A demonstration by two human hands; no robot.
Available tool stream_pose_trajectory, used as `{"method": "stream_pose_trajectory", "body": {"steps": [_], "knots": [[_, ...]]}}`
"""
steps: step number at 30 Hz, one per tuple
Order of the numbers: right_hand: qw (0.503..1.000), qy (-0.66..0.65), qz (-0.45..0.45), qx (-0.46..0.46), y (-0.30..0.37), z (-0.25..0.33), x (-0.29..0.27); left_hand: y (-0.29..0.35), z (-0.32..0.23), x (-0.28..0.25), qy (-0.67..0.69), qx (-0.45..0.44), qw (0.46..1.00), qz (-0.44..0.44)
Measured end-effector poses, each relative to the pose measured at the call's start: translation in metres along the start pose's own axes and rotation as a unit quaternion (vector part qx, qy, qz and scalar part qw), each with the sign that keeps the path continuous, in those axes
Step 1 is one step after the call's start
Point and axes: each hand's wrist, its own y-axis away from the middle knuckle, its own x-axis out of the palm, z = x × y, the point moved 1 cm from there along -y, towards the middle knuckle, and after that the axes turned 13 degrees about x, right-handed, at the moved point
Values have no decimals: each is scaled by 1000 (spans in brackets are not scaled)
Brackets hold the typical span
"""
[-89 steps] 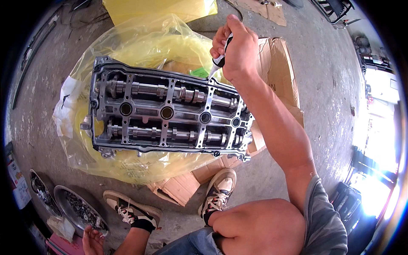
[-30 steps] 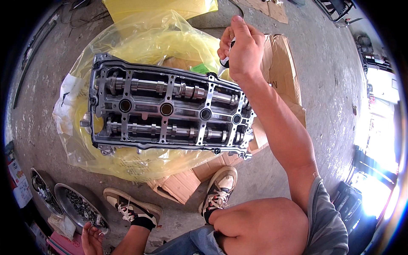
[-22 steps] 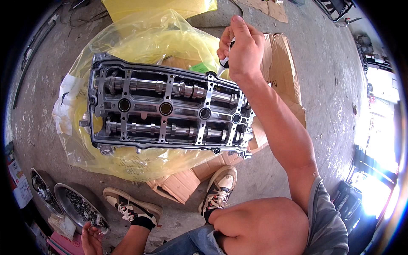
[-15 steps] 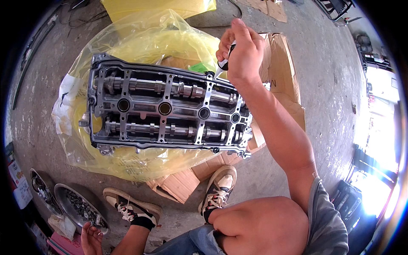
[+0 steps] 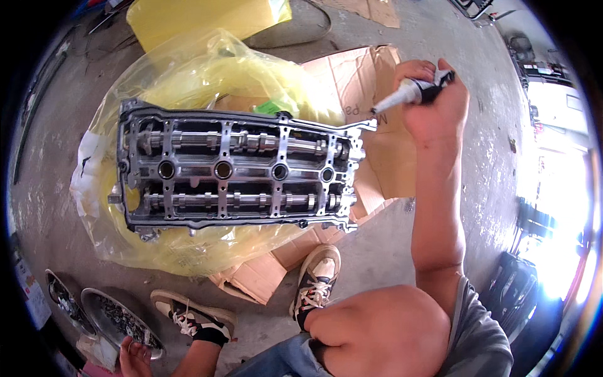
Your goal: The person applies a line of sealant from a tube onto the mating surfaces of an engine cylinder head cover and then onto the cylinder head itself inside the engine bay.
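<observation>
Concrete floor (image 5: 483, 163), scuffed; metal bowl (image 5: 93, 303) of small parts just beyond the left hand (image 5: 135, 359), fingers loosely curled, contents, if any, unclear. Forward and right of that hand: cylinder head (image 5: 251, 171) with two camshafts, over yellow plastic sheeting (image 5: 157, 257). Farther right: right hand (image 5: 440, 113), closed around a black-and-white tube (image 5: 411, 93), nozzle pointing left, tip near the cylinder head's corner.
</observation>
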Motion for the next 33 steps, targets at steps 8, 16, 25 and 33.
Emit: {"method": "stream_pose_trajectory", "body": {"steps": [8,16,25,33], "knots": [[996,27,-35,-83,22,35,-44,-11,3,-3,-50,10,999,9],[980,93,-80,-155,21,41,-58,-26,4,-17,-16,-24,996,79],[937,184,-154,-255,-26,38,-84,-32,6,-6,-42,-12,996,71],[869,343,-130,-331,-45,18,-86,-21,-2,7,-42,3,998,56]]}}
